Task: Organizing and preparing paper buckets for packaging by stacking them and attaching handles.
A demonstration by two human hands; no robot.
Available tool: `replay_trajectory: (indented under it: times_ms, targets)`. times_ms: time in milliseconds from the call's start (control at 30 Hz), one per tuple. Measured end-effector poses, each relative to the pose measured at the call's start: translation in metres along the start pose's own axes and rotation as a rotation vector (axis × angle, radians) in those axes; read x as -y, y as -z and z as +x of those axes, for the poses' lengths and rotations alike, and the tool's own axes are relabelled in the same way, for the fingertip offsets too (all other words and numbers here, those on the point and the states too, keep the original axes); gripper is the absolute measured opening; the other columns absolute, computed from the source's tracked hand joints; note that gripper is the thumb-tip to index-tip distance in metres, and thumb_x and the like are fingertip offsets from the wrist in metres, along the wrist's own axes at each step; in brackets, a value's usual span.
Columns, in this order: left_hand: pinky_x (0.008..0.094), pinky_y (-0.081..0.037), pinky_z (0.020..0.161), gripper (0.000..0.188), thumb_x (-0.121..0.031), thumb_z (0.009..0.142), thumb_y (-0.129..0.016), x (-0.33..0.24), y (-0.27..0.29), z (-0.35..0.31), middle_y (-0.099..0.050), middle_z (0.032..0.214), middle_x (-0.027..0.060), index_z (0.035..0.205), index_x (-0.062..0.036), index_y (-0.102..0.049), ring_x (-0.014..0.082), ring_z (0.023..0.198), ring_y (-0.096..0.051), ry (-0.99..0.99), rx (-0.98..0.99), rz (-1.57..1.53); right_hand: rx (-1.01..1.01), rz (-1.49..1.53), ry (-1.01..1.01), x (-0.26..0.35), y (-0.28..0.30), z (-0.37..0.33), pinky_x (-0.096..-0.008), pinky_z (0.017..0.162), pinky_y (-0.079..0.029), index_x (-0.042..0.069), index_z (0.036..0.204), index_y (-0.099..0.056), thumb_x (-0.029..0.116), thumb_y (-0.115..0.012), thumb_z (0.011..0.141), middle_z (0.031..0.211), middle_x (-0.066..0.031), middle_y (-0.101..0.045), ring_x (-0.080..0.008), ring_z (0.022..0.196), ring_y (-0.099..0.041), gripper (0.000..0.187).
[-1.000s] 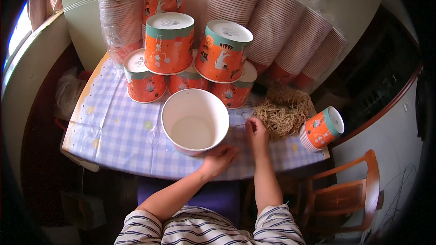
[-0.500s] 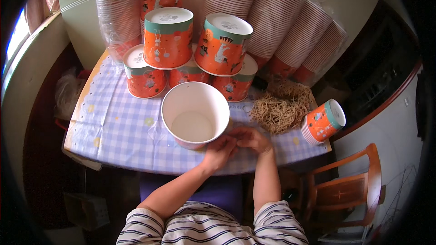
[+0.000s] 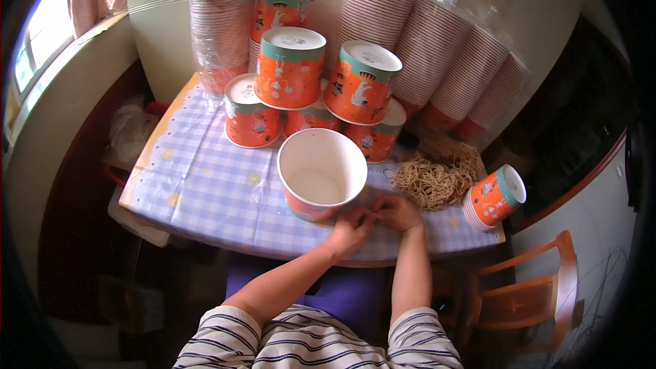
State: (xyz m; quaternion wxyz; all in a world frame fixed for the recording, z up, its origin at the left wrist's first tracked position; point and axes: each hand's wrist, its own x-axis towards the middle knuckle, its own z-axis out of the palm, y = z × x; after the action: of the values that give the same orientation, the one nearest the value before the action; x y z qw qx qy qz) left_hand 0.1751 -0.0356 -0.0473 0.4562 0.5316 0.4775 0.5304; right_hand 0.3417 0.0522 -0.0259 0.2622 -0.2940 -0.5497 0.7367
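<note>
The left hand [image 3: 352, 229] and right hand [image 3: 400, 216] meet over the near edge of the table [image 3: 205, 195], fingers bent inward and fingertips brought together; whether anything thin is pinched between them is too small and blurred to tell. The white-lined paper bucket [image 3: 322, 171] stands upright with its mouth up, ahead of the hands and a little to their left; the left hand is just beside the lower right of its orange outer wall, though whether they touch cannot be made out. The right hand lies farther from the bucket, on the left hand's far side. A tangled heap of tan twine [image 3: 437, 181] rests ahead and to the right of the right hand, near but apart from it. Farther right, a nested stack of orange cups [image 3: 493, 198] leans at a tilt near the table's corner. Behind the bucket, upturned orange buckets [image 3: 290, 72] are piled in two levels, two above three. Tall nested stacks in clear plastic [image 3: 427, 51] stand behind on the right, and another bagged stack [image 3: 222, 27] rises at the back left.
</note>
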Motion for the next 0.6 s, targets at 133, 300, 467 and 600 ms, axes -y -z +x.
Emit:
replay_trajectory:
  times_ms: [133,300,467,600]
  targets:
    - [0.0319,-0.049,0.063,0.018,-0.019,0.088,-0.059,0.000,-0.003,0.001,-0.065,0.079,0.0141,0.093,-0.0022,-0.064,0.0196,0.068,-0.061,-0.115,-0.059,0.057,0.001,0.050,-0.068,0.002,0.004,-0.001,-0.0242,0.069,-0.047,0.006,0.086,-0.062,0.001,-0.071,0.073,0.082,0.0002,-0.061,-0.0118,0.077,-0.058,0.017]
    - [0.0266,-0.047,0.064,0.020,-0.021,0.091,-0.057,-0.002,-0.003,0.001,-0.060,0.075,0.0030,0.093,-0.0014,-0.061,0.0097,0.069,-0.053,-0.074,0.002,0.031,-0.017,-0.056,-0.066,-0.007,0.014,0.001,-0.0230,0.066,-0.046,0.007,0.085,-0.061,0.006,-0.072,0.074,0.082,0.0007,-0.060,-0.0101,0.075,-0.057,0.016]
    - [0.0314,-0.048,0.064,0.020,-0.021,0.088,-0.059,0.003,0.001,0.002,-0.063,0.077,0.0127,0.092,-0.0016,-0.062,0.0159,0.068,-0.057,-0.090,0.011,0.049,-0.095,-0.052,-0.135,0.011,-0.009,-0.006,-0.0229,0.065,-0.046,0.008,0.084,-0.062,0.011,-0.070,0.075,0.082,0.0023,-0.059,-0.0087,0.073,-0.055,0.012]
    - [0.0269,-0.047,0.064,0.019,-0.020,0.089,-0.060,-0.005,0.000,-0.001,-0.061,0.077,0.0053,0.092,-0.0013,-0.063,0.0089,0.071,-0.052,-0.121,0.009,0.132,-0.099,-0.184,-0.146,0.004,0.004,-0.005,-0.0230,0.065,-0.046,0.009,0.085,-0.062,0.012,-0.071,0.076,0.082,0.0025,-0.060,-0.0086,0.074,-0.055,0.013]
